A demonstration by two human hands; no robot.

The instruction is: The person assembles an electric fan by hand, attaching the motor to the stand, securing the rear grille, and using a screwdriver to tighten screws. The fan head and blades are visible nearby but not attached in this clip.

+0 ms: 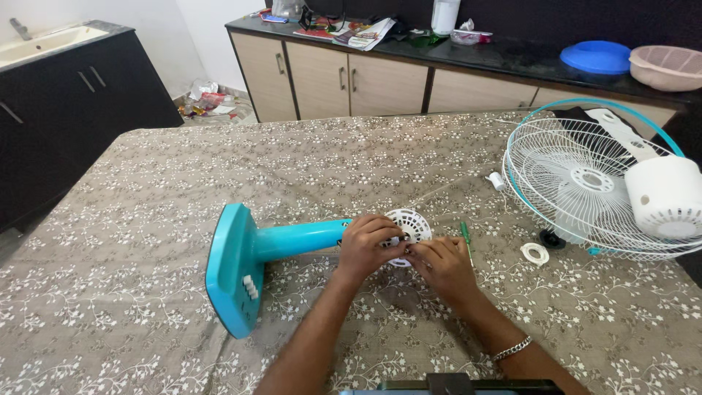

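Fan motor housing (409, 225) half hidden, gripped by left hand (368, 247); right hand (444, 265) pinching it

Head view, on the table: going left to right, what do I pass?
Turquoise fan base → left hand → right hand → white ring → white wire fan guard → white motor housing.

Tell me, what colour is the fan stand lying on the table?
The fan stand is turquoise blue, with white buttons on its base; the head view shows it clearly.
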